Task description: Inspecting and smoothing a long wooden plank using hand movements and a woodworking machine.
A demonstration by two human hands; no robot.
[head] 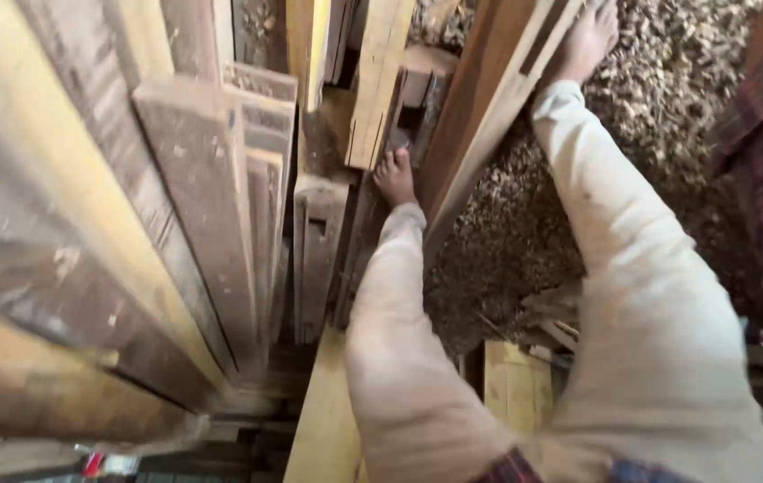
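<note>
Two bare feet noted: one point(394, 176) at 12 o'clock on stacked timber, one point(589, 40) at 1 o'clock on a long plank point(480, 116). Sawdust heap point(668, 98) at 2 o'clock. Neither hand is identifiable (blurred shape at 8 o'clock); grip cannot be told.

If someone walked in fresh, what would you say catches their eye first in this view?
Most striking are the person's two legs in pale dusty trousers, running down the right half to bare feet. Left of them lean tall, weathered brown and yellow wooden planks, stacked close together. Beyond the feet, upper right, lies a heap of tan wood shavings.
</note>
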